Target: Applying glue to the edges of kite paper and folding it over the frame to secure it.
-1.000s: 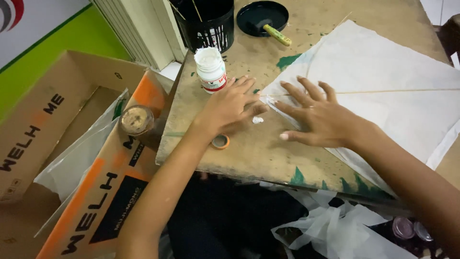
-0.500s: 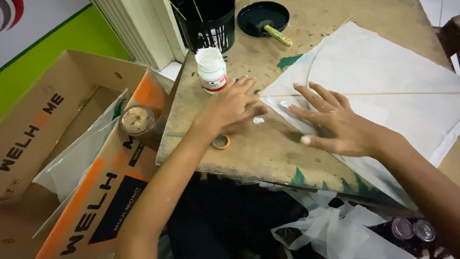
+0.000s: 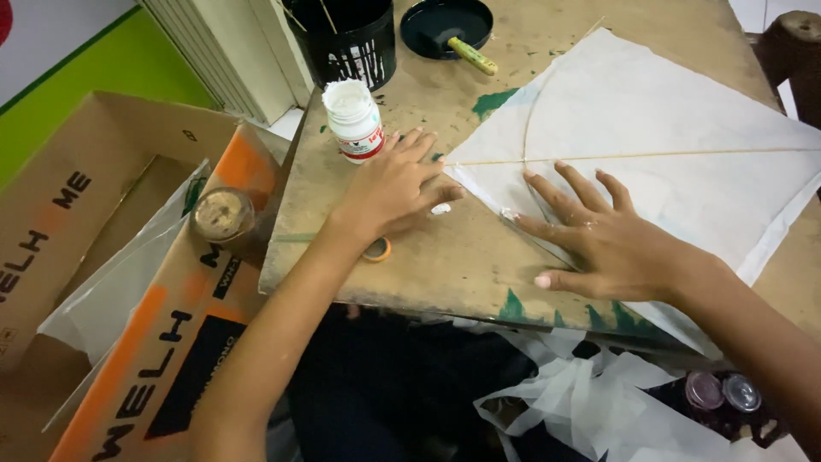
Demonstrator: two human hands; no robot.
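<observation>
left hand (image 3: pixel 395 184): lying open, flat on table (image 3: pixel 445 248), touching kite paper (image 3: pixel 676 137) corner
right hand (image 3: pixel 599 235): splayed open, pressing paper's lower edge
glue bottle (image 3: pixel 353 120): standing just beside left fingers, possibly touching

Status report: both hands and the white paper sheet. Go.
Left hand flat on the table, fingertips at the white paper sheet corner. Right hand spread flat on the sheet, holding nothing. White glue bottle stands beside the left hand.

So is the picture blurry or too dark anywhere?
In the head view the light is soft and even, so the left hand, right hand and white paper look sharp with only faint shadows; the wet fingertips glint a little; the space under the table is dark, and the cardboard box looks stretched at the edge.
</observation>
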